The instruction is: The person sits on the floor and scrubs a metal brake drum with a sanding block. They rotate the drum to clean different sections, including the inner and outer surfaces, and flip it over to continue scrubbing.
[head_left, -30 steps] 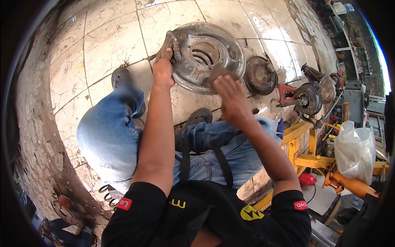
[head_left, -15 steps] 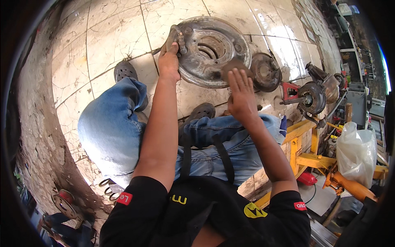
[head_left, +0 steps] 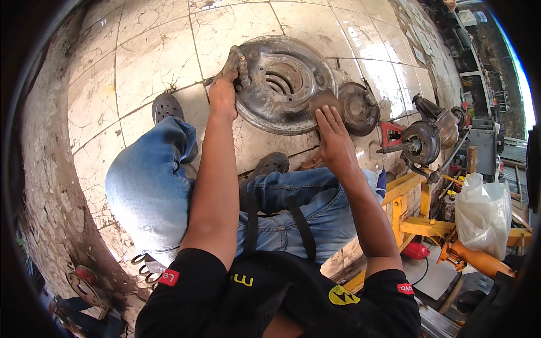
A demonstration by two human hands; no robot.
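A large round brake backing plate (head_left: 262,115) of worn grey metal, with a big hole in its middle, is tilted up in front of me over the floor. My left hand (head_left: 223,96) is closed around its left edge, beside a curved hose-like piece (head_left: 234,58) fixed there. On the plate's lower right, my right hand (head_left: 339,145) presses a brown sheet that looks like sandpaper (head_left: 323,101) with its outstretched fingers. What lies under the sheet is hidden.
A smaller dark round plate (head_left: 359,110) lies just right of the big one. Further right are an axle assembly (head_left: 424,141) near a red stand (head_left: 391,134), a yellow frame (head_left: 425,225) and a clear plastic bag (head_left: 483,214). Cracked tiles (head_left: 152,62) cover the floor.
The view has shifted, so the plate appears lower. My right hand and the brown sheet have slid slightly up and outward along the plate; the sheet was blurred before. The left hand keeps its grip.
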